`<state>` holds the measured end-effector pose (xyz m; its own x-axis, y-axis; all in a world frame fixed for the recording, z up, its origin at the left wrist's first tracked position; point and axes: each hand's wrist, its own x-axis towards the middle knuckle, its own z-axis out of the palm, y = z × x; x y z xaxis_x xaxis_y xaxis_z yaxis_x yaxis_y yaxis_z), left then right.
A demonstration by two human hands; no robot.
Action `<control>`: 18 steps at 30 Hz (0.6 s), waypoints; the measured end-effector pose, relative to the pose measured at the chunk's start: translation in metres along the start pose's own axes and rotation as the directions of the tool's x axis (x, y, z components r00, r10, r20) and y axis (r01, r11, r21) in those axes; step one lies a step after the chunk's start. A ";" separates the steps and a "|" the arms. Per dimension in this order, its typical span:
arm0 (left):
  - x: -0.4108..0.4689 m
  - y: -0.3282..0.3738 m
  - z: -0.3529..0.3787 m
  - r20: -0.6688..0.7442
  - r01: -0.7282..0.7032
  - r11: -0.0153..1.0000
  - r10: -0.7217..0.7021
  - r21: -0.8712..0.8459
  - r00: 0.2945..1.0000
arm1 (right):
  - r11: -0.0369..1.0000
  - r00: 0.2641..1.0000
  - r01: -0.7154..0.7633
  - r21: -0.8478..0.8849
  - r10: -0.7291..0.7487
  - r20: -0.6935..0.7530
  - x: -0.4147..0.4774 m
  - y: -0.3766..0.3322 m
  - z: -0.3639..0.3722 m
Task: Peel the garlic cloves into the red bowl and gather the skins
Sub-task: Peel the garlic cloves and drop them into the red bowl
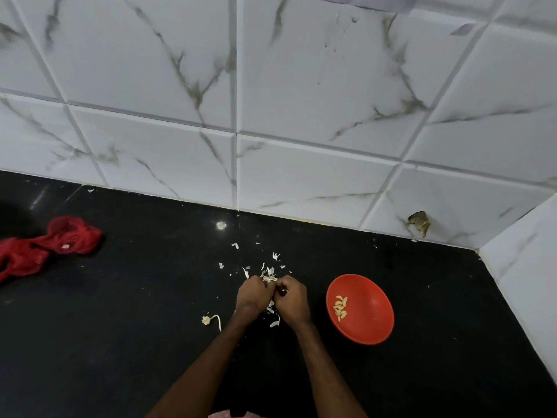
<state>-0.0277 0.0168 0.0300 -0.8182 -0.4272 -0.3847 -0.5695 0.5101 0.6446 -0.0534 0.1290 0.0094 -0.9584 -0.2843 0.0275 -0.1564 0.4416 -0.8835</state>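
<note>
Hands pressed together: left hand (251, 297) and right hand (291, 300) pinch a garlic clove (269, 279) at their far fingertips, red bowl (372, 315) near, right.

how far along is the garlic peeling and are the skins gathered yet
Partway. Done: several peeled cloves lie in the red bowl. In hand: the left hand and right hand both grip garlic between them. Left: that garlic to finish, and the skins, scattered over the black counter around the hands, ungathered.
</note>
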 end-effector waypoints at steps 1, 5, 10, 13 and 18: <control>0.000 0.000 0.000 0.003 0.003 1.000 -0.003 0.001 1.000 | 1.000 1.000 -0.001 -0.004 0.001 0.002 -0.001 0.000 0.000; 0.001 -0.002 -0.001 0.015 0.023 1.000 -0.023 0.022 1.000 | 0.999 1.000 0.007 -0.037 -0.006 0.021 -0.002 -0.002 0.001; 0.001 -0.001 -0.004 0.028 0.046 0.998 -0.047 0.052 0.998 | 0.999 0.999 -0.002 -0.047 0.004 0.051 -0.004 -0.003 0.004; 0.003 0.002 -0.007 0.044 0.041 0.999 -0.042 0.024 0.998 | 0.999 0.999 0.006 -0.046 -0.004 0.047 -0.002 -0.006 0.001; 0.006 0.010 -0.017 0.018 -0.028 0.999 0.028 -0.040 0.999 | 0.997 0.998 0.055 -0.056 -0.053 0.036 0.013 -0.019 -0.009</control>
<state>-0.0373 0.0065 0.0455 -0.8354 -0.3990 -0.3781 -0.5430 0.4919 0.6806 -0.0652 0.1246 0.0306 -0.9394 -0.3380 0.0576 -0.2222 0.4725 -0.8529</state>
